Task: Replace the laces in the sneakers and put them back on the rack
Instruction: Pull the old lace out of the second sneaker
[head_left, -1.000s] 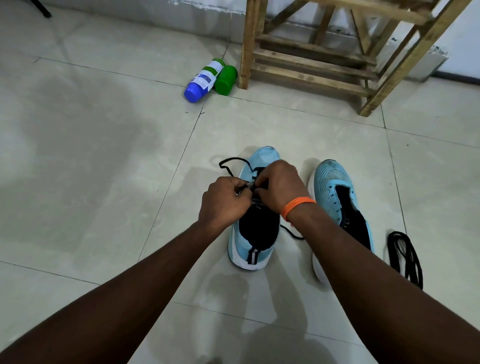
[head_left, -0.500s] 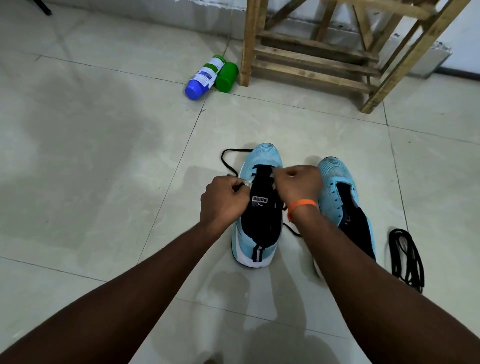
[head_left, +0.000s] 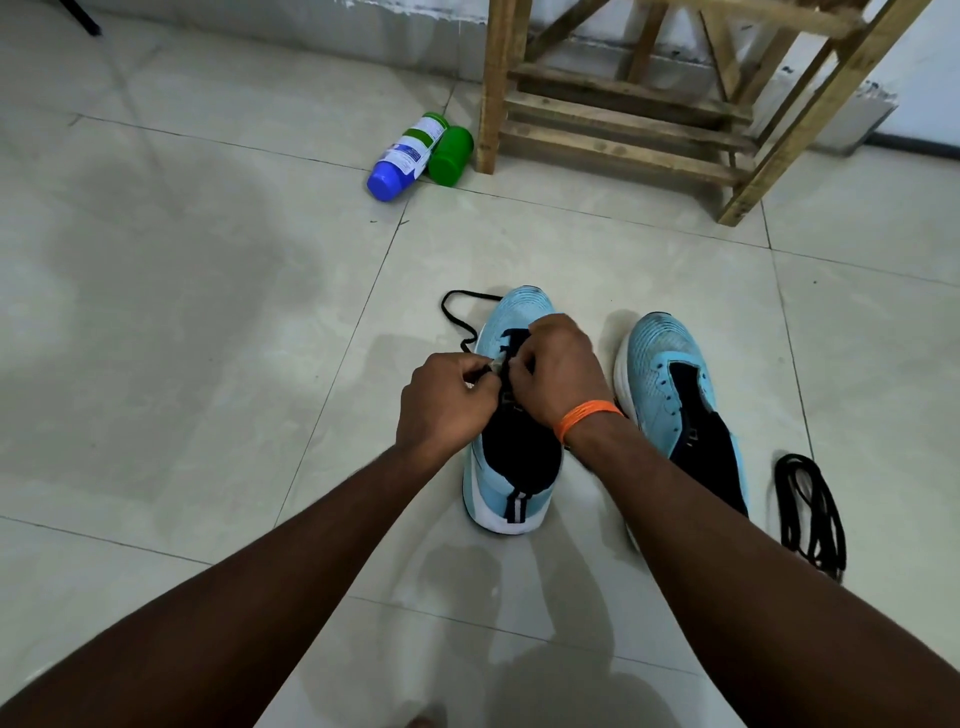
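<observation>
Two light-blue sneakers with black tongues stand on the tiled floor, toes pointing away. Over the left sneaker (head_left: 511, 483) both hands meet at its eyelets. My left hand (head_left: 447, 402) pinches the tip of a black lace (head_left: 457, 312) that loops off the shoe's left side. My right hand (head_left: 558, 371), with an orange wristband, has its fingers curled at the eyelets beside that tip. The right sneaker (head_left: 670, 379) stands laceless, partly behind my right forearm. A second black lace (head_left: 810, 509) lies coiled on the floor to its right.
A wooden rack (head_left: 623, 104) with slatted shelves stands against the back wall. A blue-capped white bottle (head_left: 402, 156) and a green bottle (head_left: 449, 156) lie on the floor by its left leg.
My right hand has come back from the shoe's right side to the eyelets, meeting the left hand. The lace loop on the left has shifted slightly.
</observation>
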